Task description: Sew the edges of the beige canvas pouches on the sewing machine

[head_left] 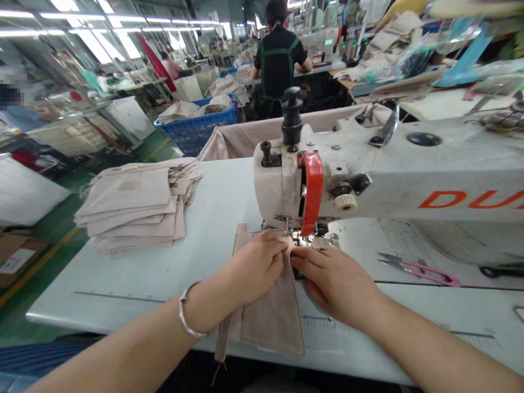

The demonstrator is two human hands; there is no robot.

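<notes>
A beige fabric piece (272, 316) lies under the needle area of a white sewing machine (385, 180), its lower end reaching the table's front edge. My left hand (260, 262), with a silver bangle at the wrist, pinches the fabric just left of the presser foot (302, 240). Close on the other side, my right hand (333, 278) has its fingers closed at the fabric's right edge, touching it beside the foot. Both sets of fingertips nearly meet there. A narrow strip (223, 335) with loose thread hangs at the fabric's lower left.
Stacked beige fabric pieces (131, 204) sit on the table's left. Pink-handled thread snips (421, 268) lie right of my right hand. Behind the table stand a blue basket (196, 128) of fabric and a seated person (279, 65) in a dark top.
</notes>
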